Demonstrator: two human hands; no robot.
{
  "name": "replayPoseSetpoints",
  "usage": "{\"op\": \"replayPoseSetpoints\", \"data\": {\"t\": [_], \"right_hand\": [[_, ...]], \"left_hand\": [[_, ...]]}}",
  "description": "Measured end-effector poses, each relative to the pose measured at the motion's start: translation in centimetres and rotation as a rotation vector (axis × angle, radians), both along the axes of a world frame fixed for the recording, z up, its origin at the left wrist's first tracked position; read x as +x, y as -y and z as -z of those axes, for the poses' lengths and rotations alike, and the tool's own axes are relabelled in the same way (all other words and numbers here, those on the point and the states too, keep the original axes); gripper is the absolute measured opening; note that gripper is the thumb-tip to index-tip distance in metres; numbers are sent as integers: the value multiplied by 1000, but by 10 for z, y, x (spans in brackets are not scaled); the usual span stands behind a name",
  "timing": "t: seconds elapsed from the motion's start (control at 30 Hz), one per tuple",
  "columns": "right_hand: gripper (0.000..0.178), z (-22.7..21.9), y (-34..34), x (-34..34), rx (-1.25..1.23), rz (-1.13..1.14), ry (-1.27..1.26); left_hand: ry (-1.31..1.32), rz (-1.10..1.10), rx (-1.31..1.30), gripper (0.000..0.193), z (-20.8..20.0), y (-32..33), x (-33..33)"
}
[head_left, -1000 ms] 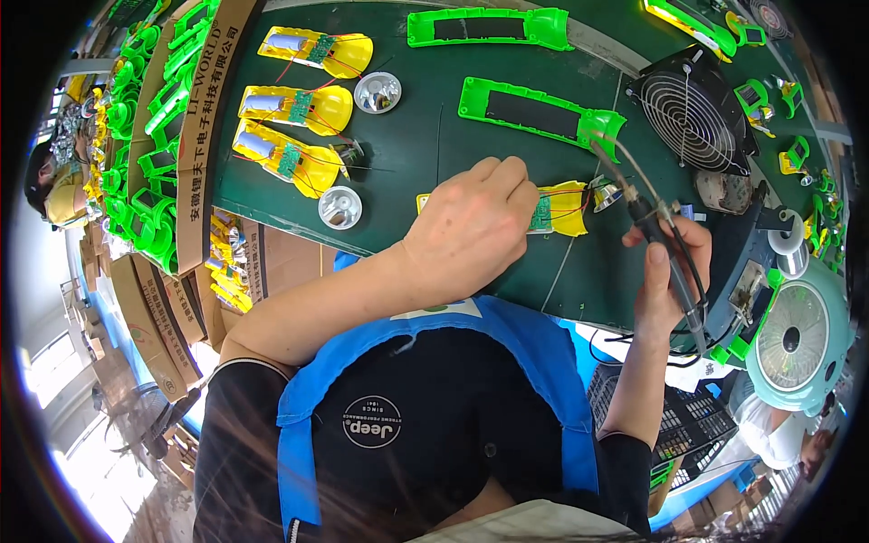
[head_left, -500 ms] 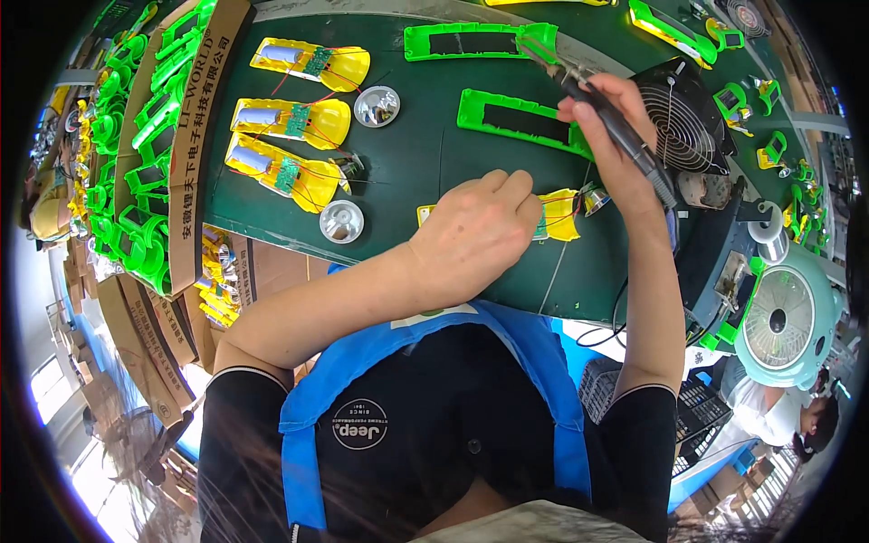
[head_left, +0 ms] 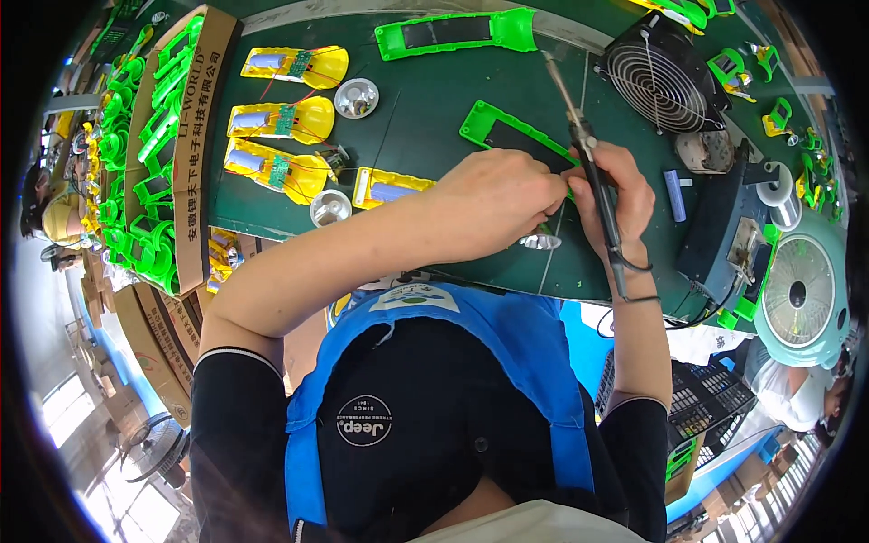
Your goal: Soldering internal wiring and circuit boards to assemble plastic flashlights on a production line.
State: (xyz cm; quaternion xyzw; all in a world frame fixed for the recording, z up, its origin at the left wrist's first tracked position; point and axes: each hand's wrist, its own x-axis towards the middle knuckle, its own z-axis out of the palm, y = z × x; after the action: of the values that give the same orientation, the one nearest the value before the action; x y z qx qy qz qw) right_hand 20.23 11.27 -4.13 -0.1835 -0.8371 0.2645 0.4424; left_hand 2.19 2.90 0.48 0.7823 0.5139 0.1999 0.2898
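Note:
My right hand (head_left: 623, 195) is closed around a soldering iron (head_left: 588, 149), whose tip points up and away from me. Beside it, my left hand (head_left: 511, 201) has its fingers pinched together at the near end of a green plastic housing (head_left: 493, 122) with a dark panel. What those fingers hold, if anything, is hidden. Under my left hand and wrist lies a yellow housing (head_left: 365, 187) with a blue cylindrical battery (head_left: 391, 193); its right part is covered. A silver reflector (head_left: 543, 242) shows just below my left hand.
Several yellow housings (head_left: 312, 119) with circuit boards, plus loose reflectors (head_left: 356, 98), lie at left beside a carton (head_left: 201, 145) of green parts. Another green housing (head_left: 516, 29) lies at the back. To the right are a black fan (head_left: 656, 77), a battery (head_left: 674, 195), a solder spool (head_left: 780, 195) and a pale green fan (head_left: 797, 290).
My right hand has come nearer to me with the soldering iron, now held more upright. My left hand has shifted right, off the yellow housing's left part, and the two hands are close together.

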Motion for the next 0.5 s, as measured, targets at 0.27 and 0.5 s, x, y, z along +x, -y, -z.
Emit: {"op": "replayPoseSetpoints", "data": {"t": [0.27, 0.5], "right_hand": [[35, -15, -9, 13, 167, -141, 69], [27, -34, 16, 30, -554, 91, -119]], "left_hand": [[582, -391, -308, 6, -25, 10, -42], [87, -188, 31, 5, -7, -3, -69]]}}
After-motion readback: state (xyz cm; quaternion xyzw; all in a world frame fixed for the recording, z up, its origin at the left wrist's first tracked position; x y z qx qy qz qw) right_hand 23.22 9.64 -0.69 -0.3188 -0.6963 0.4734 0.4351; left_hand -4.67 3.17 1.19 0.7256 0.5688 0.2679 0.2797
